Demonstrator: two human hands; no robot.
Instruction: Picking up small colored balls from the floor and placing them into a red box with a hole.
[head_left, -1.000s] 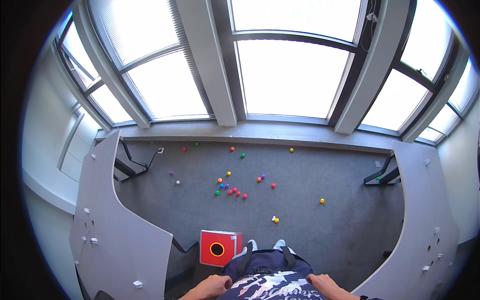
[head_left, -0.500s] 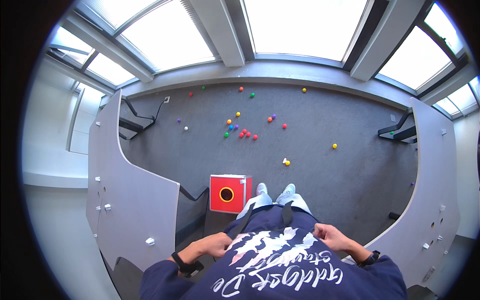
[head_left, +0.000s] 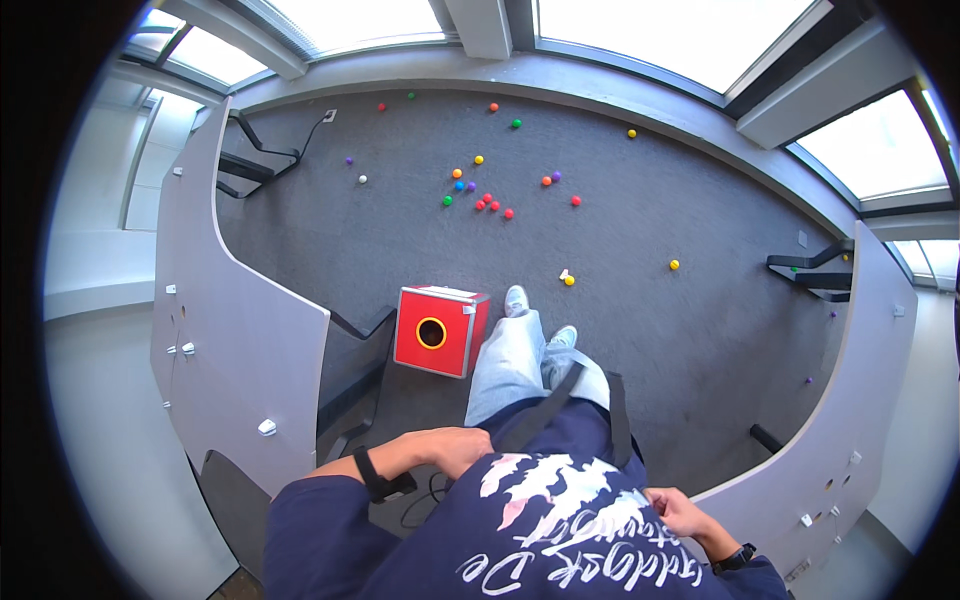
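My left hand [head_left: 462, 452] is closed at the left side of the navy shirt [head_left: 575, 500] I wear, its fingertips hidden by the cloth. On the other side my right hand [head_left: 680, 513] is curled in, thumb and fingers pinching the shirt's edge. Black straps [head_left: 545, 405] hang down in front of my jeans. To the left of my legs stands a red box [head_left: 412, 357] with silvery edges and a round, yellow-ringed hole in its front. Ahead of my feet a yellow ball [head_left: 570, 281] lies beside a small white piece [head_left: 564, 273].
Several coloured balls, among them a cluster of red balls [head_left: 487, 199], are scattered over the grey floor [head_left: 620, 330]. Curved grey tabletops stand on edge at the left [head_left: 250, 330] and right [head_left: 870, 390], with black legs sticking out. A low ledge [head_left: 420, 72] runs beneath the windows.
My view has shifted and tilted, so floor and box appear higher. One foot has stepped forward, ahead of the other. Both hands stay at the shirt's sides.
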